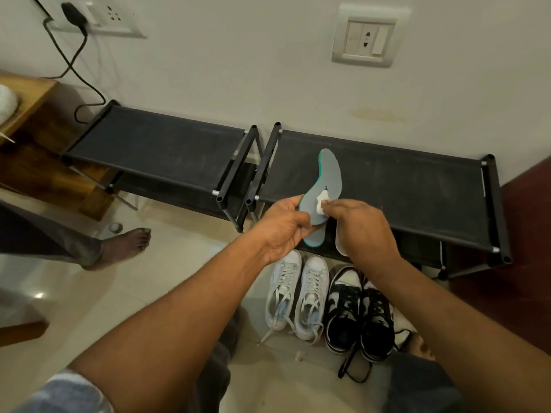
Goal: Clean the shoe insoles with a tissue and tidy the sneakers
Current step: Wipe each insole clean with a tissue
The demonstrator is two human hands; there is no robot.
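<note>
The left hand (283, 226) grips the grey insole (323, 186) by its heel above the rack (417, 186) — right-hand (363, 225) fingers pinch a tissue (321, 202) against it — sneakers (328, 305) on the floor below.

Insole (326, 177): matt grey fabric-like top surface, smooth teal foam edge. Tissue (322, 202): soft white crumpled paper. Shoe racks (155, 144): taut black woven cloth shelves, matt and dusty, on black tubular frames with silver metal ends. White sneakers (298, 296): smooth leather-like uppers, woven laces. Black-and-white sneakers (359, 311): smooth, slightly glossy panels. Floor (89, 308): glossy cream tile. Cabinet (32, 120): wood with visible grain. Wall (238, 55): matt paint.
</note>
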